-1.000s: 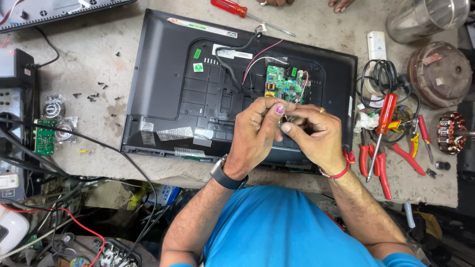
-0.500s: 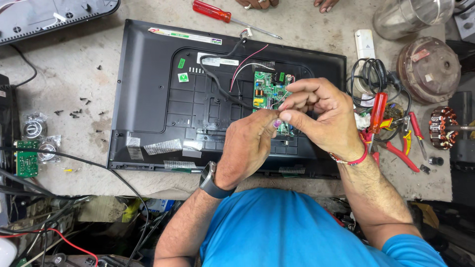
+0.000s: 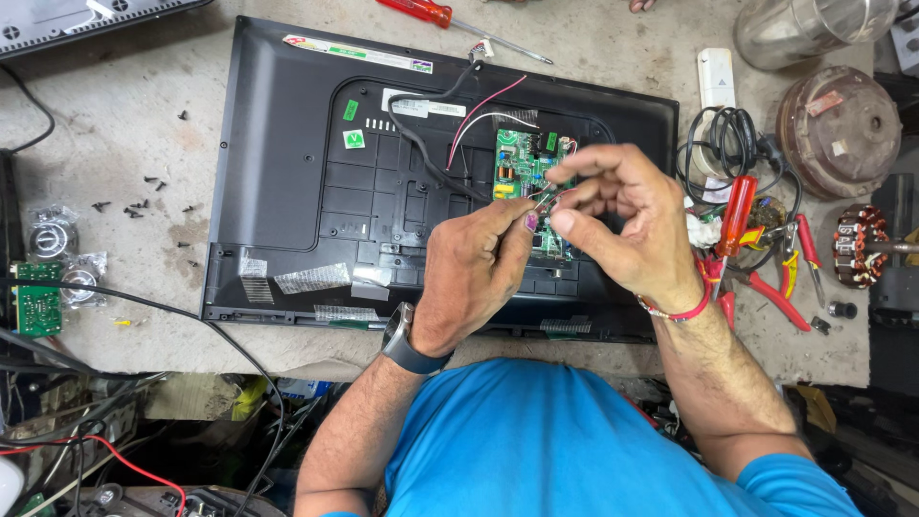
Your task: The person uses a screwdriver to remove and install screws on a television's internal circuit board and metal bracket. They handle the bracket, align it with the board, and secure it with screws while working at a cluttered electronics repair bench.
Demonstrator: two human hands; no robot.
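A black flat-screen back panel (image 3: 287, 172) lies face down on the grey bench. A green circuit board (image 3: 517, 168) sits on it, with black, red and white wires (image 3: 450, 124) running up from it. My left hand (image 3: 474, 278) and my right hand (image 3: 622, 220) meet just over the board's lower half. Both pinch a small thin wire (image 3: 542, 197) between thumb and fingertips. The lower part of the board is hidden behind my fingers.
Red-handled screwdriver (image 3: 416, 10) lies above the panel. Red pliers and a second screwdriver (image 3: 737, 215) crowd the right side, beside a coiled black cable (image 3: 723, 139), a motor housing (image 3: 838, 120) and a wound stator (image 3: 862, 244). Loose screws (image 3: 144, 196) and a small green board (image 3: 36, 306) lie left.
Both hands have risen slightly toward the board and the right hand has opened its outer fingers. The view has shifted, so the panel sits lower and further right in frame.
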